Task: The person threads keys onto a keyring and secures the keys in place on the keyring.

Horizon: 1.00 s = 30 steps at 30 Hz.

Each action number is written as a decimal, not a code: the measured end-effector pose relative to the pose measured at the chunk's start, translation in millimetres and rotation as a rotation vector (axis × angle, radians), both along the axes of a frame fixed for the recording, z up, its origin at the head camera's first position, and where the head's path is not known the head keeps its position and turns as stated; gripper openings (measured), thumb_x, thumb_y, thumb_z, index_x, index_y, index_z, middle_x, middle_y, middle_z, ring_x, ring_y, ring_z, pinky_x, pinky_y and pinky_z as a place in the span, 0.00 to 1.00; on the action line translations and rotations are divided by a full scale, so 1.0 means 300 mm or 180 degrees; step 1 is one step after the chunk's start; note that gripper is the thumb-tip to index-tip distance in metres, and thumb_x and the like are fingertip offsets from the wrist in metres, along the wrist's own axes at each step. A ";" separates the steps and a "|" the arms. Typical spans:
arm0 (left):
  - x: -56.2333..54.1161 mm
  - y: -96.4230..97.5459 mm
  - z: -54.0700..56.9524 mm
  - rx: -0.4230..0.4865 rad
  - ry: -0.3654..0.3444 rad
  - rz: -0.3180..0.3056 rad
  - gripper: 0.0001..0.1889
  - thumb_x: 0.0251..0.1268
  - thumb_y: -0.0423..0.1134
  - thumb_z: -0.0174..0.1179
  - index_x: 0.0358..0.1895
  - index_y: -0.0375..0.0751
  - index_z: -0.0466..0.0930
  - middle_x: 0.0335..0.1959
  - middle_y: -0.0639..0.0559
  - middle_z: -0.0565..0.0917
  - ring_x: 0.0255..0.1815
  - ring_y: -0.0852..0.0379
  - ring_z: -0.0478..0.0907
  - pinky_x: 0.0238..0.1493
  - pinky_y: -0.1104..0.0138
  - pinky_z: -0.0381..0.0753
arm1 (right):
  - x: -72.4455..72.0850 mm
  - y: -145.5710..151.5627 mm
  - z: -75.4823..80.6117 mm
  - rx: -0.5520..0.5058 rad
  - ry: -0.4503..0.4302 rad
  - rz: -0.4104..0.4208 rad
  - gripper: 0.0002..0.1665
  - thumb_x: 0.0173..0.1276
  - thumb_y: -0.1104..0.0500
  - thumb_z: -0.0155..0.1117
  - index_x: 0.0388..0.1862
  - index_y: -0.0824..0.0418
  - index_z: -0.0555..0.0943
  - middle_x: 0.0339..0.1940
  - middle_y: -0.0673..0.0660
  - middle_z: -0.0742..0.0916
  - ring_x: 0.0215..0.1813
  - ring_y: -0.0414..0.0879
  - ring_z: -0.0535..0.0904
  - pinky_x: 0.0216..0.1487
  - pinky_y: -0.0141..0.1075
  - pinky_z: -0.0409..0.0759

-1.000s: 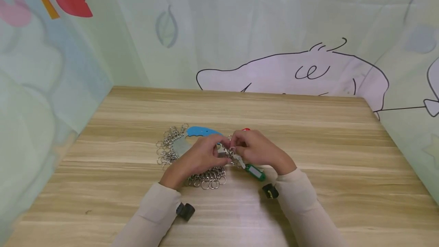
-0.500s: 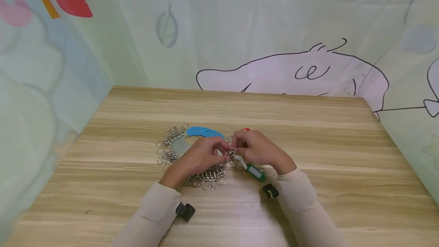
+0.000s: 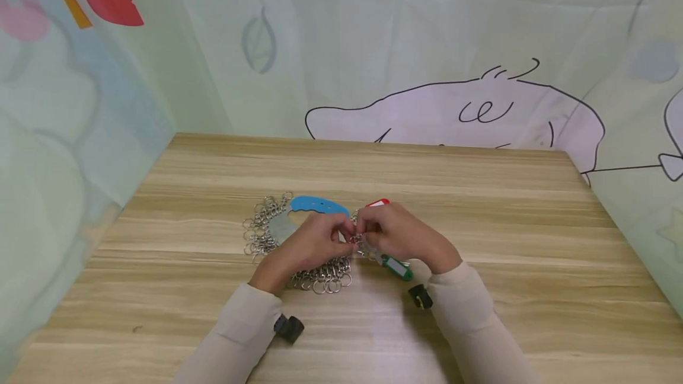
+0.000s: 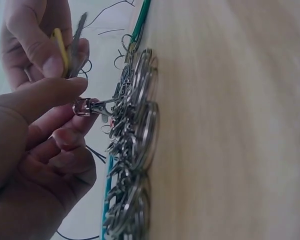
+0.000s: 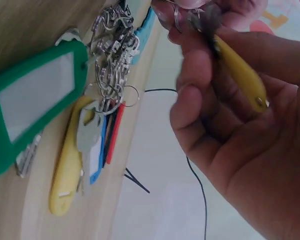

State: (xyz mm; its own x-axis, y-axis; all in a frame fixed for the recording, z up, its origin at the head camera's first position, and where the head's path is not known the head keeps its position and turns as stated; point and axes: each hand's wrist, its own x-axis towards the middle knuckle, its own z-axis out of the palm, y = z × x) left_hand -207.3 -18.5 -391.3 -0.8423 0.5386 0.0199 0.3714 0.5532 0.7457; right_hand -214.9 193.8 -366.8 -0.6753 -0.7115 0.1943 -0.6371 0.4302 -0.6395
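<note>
My left hand (image 3: 315,242) pinches a small metal clip (image 4: 82,106) between thumb and fingers. The clip hangs from a large flat key holder (image 3: 280,227) with a blue handle (image 3: 319,204) and many metal rings along its rim. Close beside it, my right hand (image 3: 400,230) grips a yellow key tag (image 5: 242,75) with a metal key (image 4: 78,45) on it. The fingertips of both hands meet over the holder's right side. In the right wrist view the left fingertips (image 5: 230,12) are at a thin ring by the key, which is blurred.
A green key tag (image 3: 396,267) lies on the wooden table (image 3: 469,188) at the holder's right side, with a red tag (image 3: 379,202) behind the right hand. In the right wrist view another yellow tag (image 5: 69,160) and a blue one (image 5: 96,160) hang with keys.
The right hand has shifted slightly left, closer to the left fingertips, and more of the red tag shows behind it. The left hand and the holder stay nearly where they were.
</note>
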 end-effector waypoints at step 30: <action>-0.021 0.108 0.016 0.0116 -0.0229 -0.0096 0.09 0.72 0.34 0.59 0.50 0.43 0.85 0.46 0.50 0.85 0.26 0.58 0.73 0.32 0.64 0.76 | 0.143 0.128 -0.177 0.0629 -0.0189 -0.0409 0.13 0.50 0.75 0.67 0.29 0.60 0.79 0.25 0.48 0.83 0.30 0.41 0.76 0.32 0.36 0.77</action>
State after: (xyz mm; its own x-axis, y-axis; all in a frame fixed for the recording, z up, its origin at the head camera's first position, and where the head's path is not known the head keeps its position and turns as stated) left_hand -213.5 13.8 -386.6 -0.8257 0.5638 -0.0201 0.3321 0.5145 0.7906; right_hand -171.9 232.3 -419.8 -0.7688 -0.6393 0.0170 -0.5330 0.6258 -0.5695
